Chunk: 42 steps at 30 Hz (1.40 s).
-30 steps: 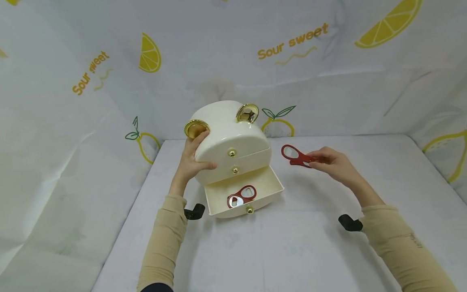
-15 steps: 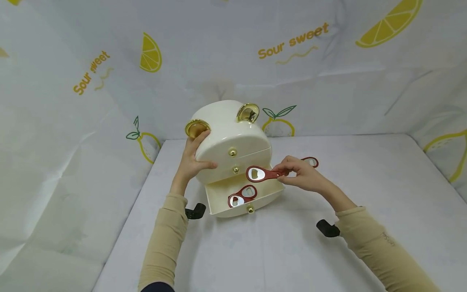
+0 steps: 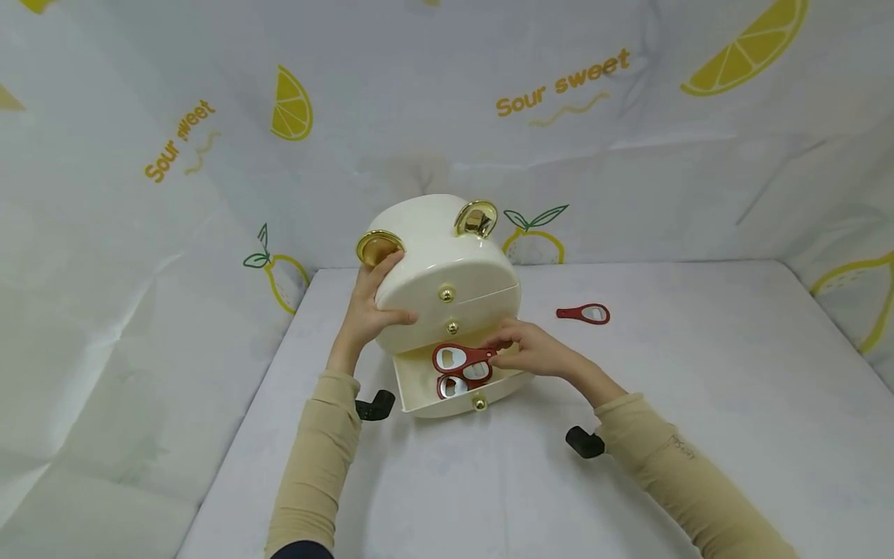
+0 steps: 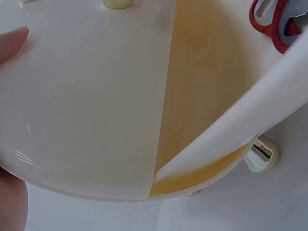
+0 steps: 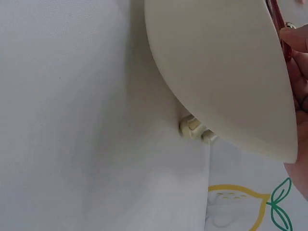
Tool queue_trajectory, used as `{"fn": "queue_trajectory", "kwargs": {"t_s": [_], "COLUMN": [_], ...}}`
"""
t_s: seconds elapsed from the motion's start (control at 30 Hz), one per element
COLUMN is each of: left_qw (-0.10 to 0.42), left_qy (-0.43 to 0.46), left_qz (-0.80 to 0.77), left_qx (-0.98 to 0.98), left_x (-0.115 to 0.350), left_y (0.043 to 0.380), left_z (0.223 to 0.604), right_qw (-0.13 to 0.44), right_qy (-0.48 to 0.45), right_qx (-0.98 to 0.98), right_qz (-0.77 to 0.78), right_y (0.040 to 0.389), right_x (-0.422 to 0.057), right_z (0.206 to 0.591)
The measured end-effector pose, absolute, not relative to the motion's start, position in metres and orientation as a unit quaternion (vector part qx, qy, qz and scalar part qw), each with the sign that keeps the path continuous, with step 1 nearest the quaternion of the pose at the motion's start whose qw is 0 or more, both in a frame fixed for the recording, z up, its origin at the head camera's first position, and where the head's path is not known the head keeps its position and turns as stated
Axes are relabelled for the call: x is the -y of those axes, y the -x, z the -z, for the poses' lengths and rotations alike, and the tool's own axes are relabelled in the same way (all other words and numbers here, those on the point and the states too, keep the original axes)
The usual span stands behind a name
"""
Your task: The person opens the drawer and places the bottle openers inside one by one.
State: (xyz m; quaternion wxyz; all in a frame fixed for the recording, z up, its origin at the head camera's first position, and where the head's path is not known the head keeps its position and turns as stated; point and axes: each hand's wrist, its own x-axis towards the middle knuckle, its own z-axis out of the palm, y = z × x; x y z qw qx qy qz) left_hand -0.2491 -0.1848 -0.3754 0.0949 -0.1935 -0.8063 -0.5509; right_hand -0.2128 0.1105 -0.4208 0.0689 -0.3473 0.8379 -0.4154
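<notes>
A rounded white drawer box [image 3: 440, 225] with gold ears stands at the middle of the table. My left hand [image 3: 362, 314] grips its left side, thumb on the front face and fingers up by the left ear. The bottom drawer [image 3: 414, 388] is pulled out. Over that drawer my right hand [image 3: 541, 353] pinches a red bottle opener [image 3: 478, 355] by its handle end, its silver head pointing left. Below it, other red openers [image 3: 443, 388] lie inside the drawer, partly overlapped. The right wrist view shows the thumb on a red handle [image 5: 287, 50] at the drawer's rim.
One more red bottle opener [image 3: 571, 314] lies on the white tabletop [image 3: 663, 334], right of the box. Small gold knobs [image 3: 446, 293] stick out from the drawer fronts. A lemon-printed cloth [image 3: 419, 101] hangs behind the table. Black wrist mounts [image 3: 585, 442] jut out below both forearms.
My right hand has moved left from above the table to the open drawer, carrying the bottle opener, and lowered it there. The left hand and the box have stayed put.
</notes>
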Motion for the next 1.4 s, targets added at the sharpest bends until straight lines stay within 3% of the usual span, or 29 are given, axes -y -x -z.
{"fn": "queue_trajectory", "kwargs": {"t_s": [0.5, 0.77, 1.4], "left_qw": [0.108, 0.112, 0.107], "left_qy": [0.203, 0.206, 0.200], "left_qz": [0.548, 0.549, 0.543], "left_qx": [0.804, 0.802, 0.808], "left_x": [0.187, 0.186, 0.184], "left_y": [0.248, 0.246, 0.247], "left_z": [0.376, 0.378, 0.376], "right_qw": [0.095, 0.078, 0.077], "right_qy": [0.362, 0.379, 0.346], "right_qx": [-0.863, -0.877, -0.883], "right_qz": [0.340, 0.284, 0.309], "right_y": [0.216, 0.216, 0.214], "right_x": [-0.085, -0.080, -0.081], "right_z": [0.422, 0.425, 0.424]}}
